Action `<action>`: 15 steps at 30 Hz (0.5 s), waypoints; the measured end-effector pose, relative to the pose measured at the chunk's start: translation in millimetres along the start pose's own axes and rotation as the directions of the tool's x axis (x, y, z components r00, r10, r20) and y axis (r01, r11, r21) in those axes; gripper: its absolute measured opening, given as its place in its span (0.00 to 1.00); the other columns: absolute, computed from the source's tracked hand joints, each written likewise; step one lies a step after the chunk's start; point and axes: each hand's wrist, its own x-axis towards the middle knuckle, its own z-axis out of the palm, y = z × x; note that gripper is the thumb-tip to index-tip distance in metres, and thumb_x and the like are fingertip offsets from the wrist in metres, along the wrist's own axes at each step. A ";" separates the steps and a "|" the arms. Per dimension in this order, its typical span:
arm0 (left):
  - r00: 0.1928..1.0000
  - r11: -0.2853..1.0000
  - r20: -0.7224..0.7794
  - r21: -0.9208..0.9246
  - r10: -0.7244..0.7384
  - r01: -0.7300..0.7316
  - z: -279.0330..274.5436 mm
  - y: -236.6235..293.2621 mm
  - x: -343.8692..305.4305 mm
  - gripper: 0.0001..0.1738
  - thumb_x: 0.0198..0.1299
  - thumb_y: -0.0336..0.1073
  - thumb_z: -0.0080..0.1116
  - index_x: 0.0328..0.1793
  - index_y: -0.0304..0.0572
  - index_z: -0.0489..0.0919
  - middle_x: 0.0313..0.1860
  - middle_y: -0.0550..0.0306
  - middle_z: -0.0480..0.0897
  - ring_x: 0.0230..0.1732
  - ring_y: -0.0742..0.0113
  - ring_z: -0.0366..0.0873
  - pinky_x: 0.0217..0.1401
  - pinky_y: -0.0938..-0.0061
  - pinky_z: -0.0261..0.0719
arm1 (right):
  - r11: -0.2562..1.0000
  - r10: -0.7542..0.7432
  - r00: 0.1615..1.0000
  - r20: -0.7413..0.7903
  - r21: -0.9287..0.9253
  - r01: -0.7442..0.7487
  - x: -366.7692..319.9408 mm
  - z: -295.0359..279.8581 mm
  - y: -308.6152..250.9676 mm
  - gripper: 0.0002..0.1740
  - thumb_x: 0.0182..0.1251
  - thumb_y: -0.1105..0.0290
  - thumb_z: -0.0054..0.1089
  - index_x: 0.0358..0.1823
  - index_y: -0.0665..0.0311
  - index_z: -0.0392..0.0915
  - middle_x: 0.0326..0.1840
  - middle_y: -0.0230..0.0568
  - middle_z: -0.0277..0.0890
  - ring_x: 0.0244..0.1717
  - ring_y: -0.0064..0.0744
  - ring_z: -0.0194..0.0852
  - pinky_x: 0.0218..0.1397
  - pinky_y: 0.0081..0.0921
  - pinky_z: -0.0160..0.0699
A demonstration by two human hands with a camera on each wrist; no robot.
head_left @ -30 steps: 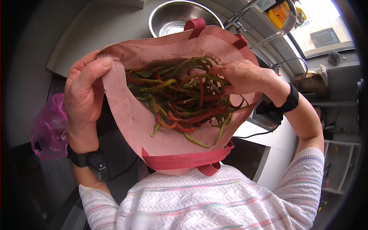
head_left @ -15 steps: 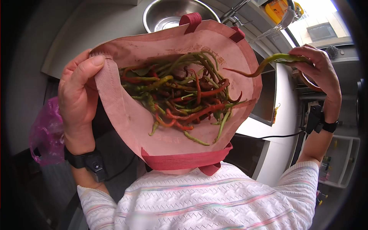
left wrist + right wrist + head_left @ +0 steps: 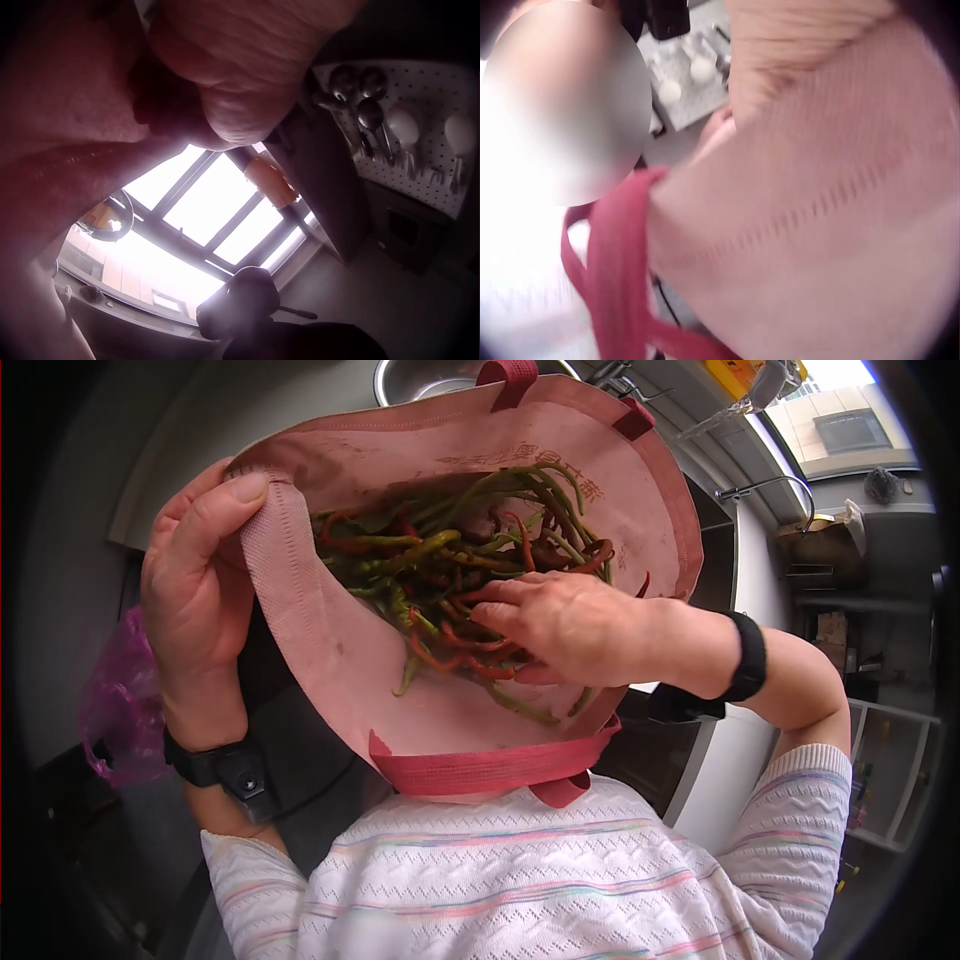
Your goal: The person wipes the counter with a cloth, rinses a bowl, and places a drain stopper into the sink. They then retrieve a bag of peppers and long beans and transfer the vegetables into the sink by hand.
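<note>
A pink fabric bag point(image 3: 340, 650) with red straps is held wide at the mouth in the head view. Long red and green chili peppers point(image 3: 430, 550) lie tangled inside it. My left hand point(image 3: 205, 575) grips the bag's left rim, thumb lying over the folded edge. Inside the bag my right hand point(image 3: 590, 625) reaches in from the right, its fingers touching the peppers and its thumb spread away from them. The right wrist view shows the bag's outer side point(image 3: 802, 247) and a red strap point(image 3: 619, 262); the right fingertips are hidden there.
Behind the bag stands a metal bowl point(image 3: 395, 385) on the counter. A purple plastic bag point(image 3: 120, 700) hangs at the left. A faucet point(image 3: 780, 485) is at the back right near a window. Ladles and spoons point(image 3: 371, 112) hang on a pegboard in the left wrist view.
My right hand held a green pepper out to the right half a second ago; it has come back into the bag without that pepper showing. The left hand keeps its grip on the rim.
</note>
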 end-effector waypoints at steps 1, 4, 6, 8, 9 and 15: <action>1.000 1.000 -0.016 -0.003 0.002 -0.002 -0.8 -0.1 -1.4 0.13 0.57 0.31 0.50 0.45 0.29 0.77 0.34 0.58 0.81 0.36 0.74 0.77 0.44 0.82 0.73 | 1.000 -0.007 1.000 0.005 0.000 0.007 8.1 11.6 -0.8 0.35 0.48 0.62 0.68 0.59 0.59 0.66 0.59 0.50 0.65 0.55 0.45 0.68 0.54 0.32 0.68; 0.999 1.000 -0.035 0.008 0.029 -0.029 1.4 0.3 -4.3 0.13 0.57 0.30 0.51 0.45 0.29 0.77 0.34 0.58 0.81 0.35 0.74 0.78 0.43 0.82 0.73 | 0.899 -0.007 0.996 -0.093 -0.437 -0.034 27.5 39.5 3.3 0.46 0.46 0.57 0.68 0.68 0.52 0.54 0.66 0.58 0.53 0.64 0.53 0.56 0.59 0.41 0.61; 0.999 0.999 -0.042 -0.007 0.034 -0.034 0.0 -1.6 -4.2 0.13 0.57 0.30 0.51 0.45 0.29 0.77 0.34 0.58 0.81 0.34 0.74 0.78 0.42 0.82 0.73 | 0.844 0.007 0.980 -0.197 -0.525 -0.111 40.1 42.7 8.4 0.49 0.46 0.53 0.66 0.70 0.48 0.50 0.67 0.62 0.49 0.65 0.60 0.51 0.61 0.50 0.55; 0.998 0.999 -0.047 -0.014 0.038 -0.039 -1.8 -2.7 -5.1 0.13 0.57 0.30 0.51 0.45 0.29 0.77 0.34 0.58 0.81 0.34 0.74 0.78 0.41 0.82 0.74 | 0.830 0.034 0.986 -0.163 -0.546 -0.119 47.5 45.3 8.3 0.44 0.50 0.54 0.62 0.69 0.47 0.52 0.66 0.63 0.51 0.63 0.60 0.54 0.61 0.54 0.54; 0.999 0.999 -0.034 -0.020 0.043 -0.043 -1.7 -4.1 -5.7 0.12 0.57 0.30 0.51 0.44 0.29 0.77 0.33 0.58 0.81 0.33 0.74 0.78 0.41 0.82 0.74 | 0.860 0.042 0.984 -0.173 -0.496 -0.124 49.7 48.6 8.7 0.43 0.50 0.55 0.62 0.69 0.47 0.53 0.65 0.61 0.52 0.62 0.59 0.54 0.60 0.54 0.55; 0.998 0.999 -0.048 -0.007 0.048 -0.048 0.6 -3.4 -4.9 0.12 0.57 0.30 0.51 0.43 0.30 0.78 0.32 0.58 0.81 0.33 0.75 0.78 0.40 0.82 0.74 | 0.920 0.112 0.985 -0.130 -0.360 -0.152 41.9 48.3 1.3 0.38 0.53 0.63 0.56 0.68 0.52 0.54 0.65 0.52 0.56 0.63 0.58 0.55 0.54 0.55 0.57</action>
